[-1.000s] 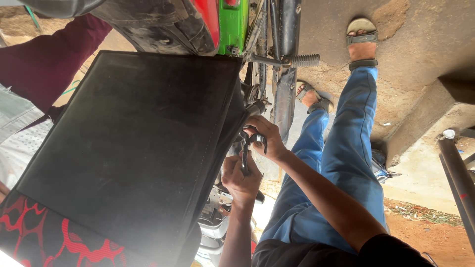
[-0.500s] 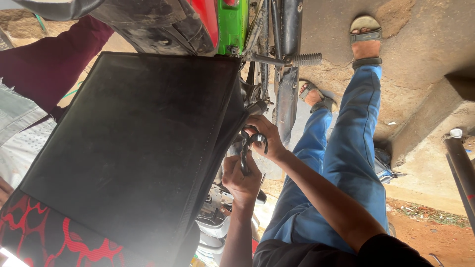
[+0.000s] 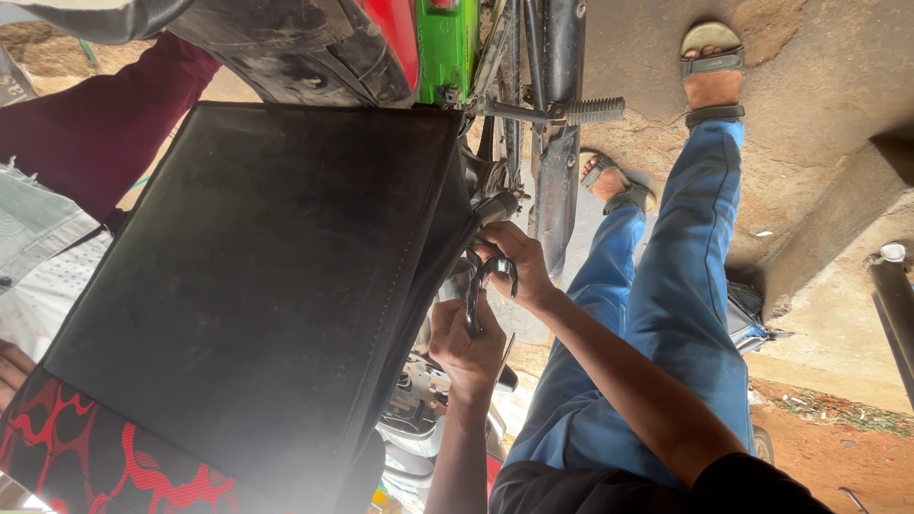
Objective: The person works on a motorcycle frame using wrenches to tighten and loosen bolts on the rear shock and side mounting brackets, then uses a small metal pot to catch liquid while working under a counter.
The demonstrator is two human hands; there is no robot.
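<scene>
Black metal spanner (image 3: 473, 303): gripped in closed left hand (image 3: 466, 345); right hand (image 3: 514, 262) closed around its upper end beside motorcycle seat (image 3: 257, 286). Best handled squarely seated, both hands steadying.

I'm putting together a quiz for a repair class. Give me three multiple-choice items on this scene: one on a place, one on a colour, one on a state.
1. Where is the dark wrench?
A. lying on the ground
B. between both hands, beside the black seat
C. resting on a sandal

2. What colour is the panel next to the red part?
A. green
B. yellow
C. white

3. How is the left hand?
A. open and flat
B. closed on the wrench's lower end
C. out of view

Answers:
1. B: the right hand curls over its upper end and the left grips below, at the seat's edge.
2. A: the panel is bright green.
3. B: its fingers wrap round the shaft.
</scene>
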